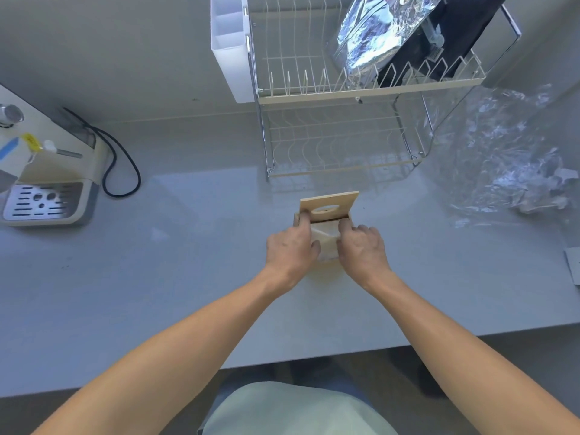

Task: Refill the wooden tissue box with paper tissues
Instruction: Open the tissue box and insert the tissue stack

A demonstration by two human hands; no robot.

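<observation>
Now both hands, left hand (pixel 290 249) and right hand (pixel 364 248), grip the tissues (pixel 326 238) between their fingers (box lid (pixel 328 206) raised).

A pale, light-wood tissue box (pixel 328 206) holds white tissues (pixel 324 238) on a glossy grey counter (pixel 204 246). Behind it stand a cream wire dish rack (pixel 345 89) with chrome legs, crinkled silver foil (pixel 379 29), and a cream coffee machine (pixel 47 180) with a black cord (pixel 120 171).

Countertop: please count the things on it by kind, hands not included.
Wooden tissue box: 1
Tissue stack: 1
Dish rack: 1
Coffee machine: 1
Crumpled clear plastic wrap: 1
Total: 5
</observation>
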